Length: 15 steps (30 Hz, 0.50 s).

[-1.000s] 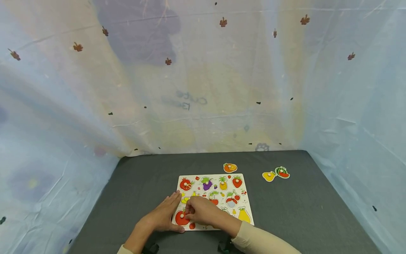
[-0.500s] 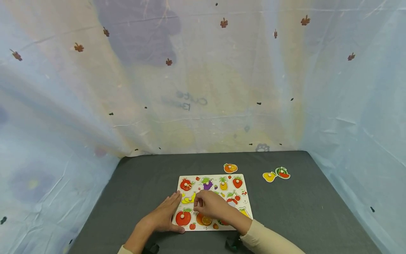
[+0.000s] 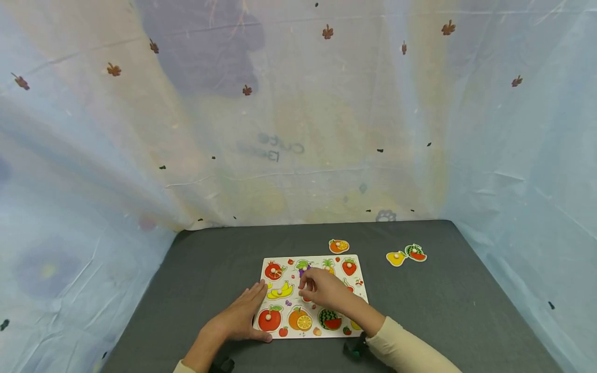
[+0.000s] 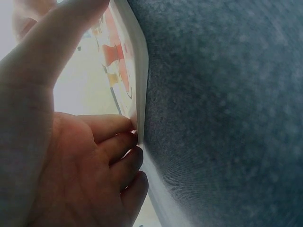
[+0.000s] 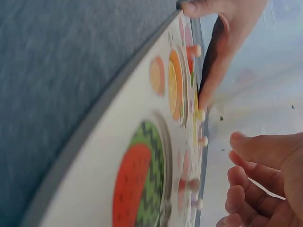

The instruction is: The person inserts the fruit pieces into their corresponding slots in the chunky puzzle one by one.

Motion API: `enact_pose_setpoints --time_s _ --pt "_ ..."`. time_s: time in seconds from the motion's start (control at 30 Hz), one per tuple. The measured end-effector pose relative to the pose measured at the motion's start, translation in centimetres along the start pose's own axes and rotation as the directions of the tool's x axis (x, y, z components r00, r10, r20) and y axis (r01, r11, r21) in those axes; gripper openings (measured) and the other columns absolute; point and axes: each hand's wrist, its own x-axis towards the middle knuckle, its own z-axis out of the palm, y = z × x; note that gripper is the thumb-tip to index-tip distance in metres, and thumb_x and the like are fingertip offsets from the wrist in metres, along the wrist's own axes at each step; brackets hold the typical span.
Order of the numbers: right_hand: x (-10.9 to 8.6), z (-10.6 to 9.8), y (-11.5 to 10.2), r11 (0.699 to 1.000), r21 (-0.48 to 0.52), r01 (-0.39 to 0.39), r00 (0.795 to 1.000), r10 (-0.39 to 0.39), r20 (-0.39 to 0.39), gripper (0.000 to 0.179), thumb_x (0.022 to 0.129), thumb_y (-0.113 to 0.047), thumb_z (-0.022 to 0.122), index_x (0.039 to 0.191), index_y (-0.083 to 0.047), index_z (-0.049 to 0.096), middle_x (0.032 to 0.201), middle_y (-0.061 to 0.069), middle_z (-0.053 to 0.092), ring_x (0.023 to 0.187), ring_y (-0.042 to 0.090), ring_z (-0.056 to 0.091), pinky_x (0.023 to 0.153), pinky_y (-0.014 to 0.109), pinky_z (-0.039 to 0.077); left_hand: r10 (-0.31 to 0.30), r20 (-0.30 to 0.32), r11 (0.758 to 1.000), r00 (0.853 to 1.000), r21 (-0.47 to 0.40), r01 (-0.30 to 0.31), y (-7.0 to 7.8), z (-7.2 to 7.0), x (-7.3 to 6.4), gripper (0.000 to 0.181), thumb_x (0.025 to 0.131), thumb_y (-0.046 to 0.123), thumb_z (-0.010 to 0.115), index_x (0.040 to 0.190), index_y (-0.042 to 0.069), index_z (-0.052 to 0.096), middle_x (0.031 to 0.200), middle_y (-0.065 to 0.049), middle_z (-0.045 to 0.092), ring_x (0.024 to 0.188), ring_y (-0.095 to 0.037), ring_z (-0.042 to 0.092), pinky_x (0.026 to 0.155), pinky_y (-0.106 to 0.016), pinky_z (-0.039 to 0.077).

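A white wooden fruit puzzle board (image 3: 333, 334) with knobbed pieces lies on the dark table. My left hand (image 3: 238, 313) rests along its left edge, the fingers touching the side and the thumb at the near corner. Over the middle of the board hovers my right hand (image 3: 326, 289); in the right wrist view its fingers (image 5: 265, 149) are loosely bent, with nothing between them. An apple piece (image 3: 269, 320) and a banana piece (image 3: 280, 291) sit at the left. The orange recess (image 3: 300, 319) and watermelon recess (image 3: 330, 319) show printed fruit without knobs. Part of the cherries is hidden by my right hand.
Behind the board lies a loose orange piece (image 3: 339, 246). Farther right, a pear piece (image 3: 396, 259) and a watermelon piece (image 3: 415, 253) lie side by side, touching or nearly so. A patterned cloth (image 3: 298, 197) hangs around the back and sides of the table.
My right hand has moved right and away from me, from beside the apple to over the board's middle, uncovering the banana, orange and watermelon places. The left hand has stayed put.
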Motion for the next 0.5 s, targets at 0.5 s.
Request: enact_pose_setpoints --time_s 0.5 --pt "0.7 -3.9 4.0 0.998 -0.04 0.049 0.998 -0.05 -0.023 0.008 0.101 -0.017 0.078 0.102 -0.014 0.071 0.085 -0.007 0.057 0.071 0.008 0.051 0.063 0.026 0.047 0.007 -0.003 0.999 1.0 -0.033 -0.007 0.2 -0.1 -0.2 0.131 0.074 0.053 0.096 0.167 -0.005 0.025 0.177 -0.022 0.02 0.163 -0.042 0.019 0.131 -0.063 0.017"
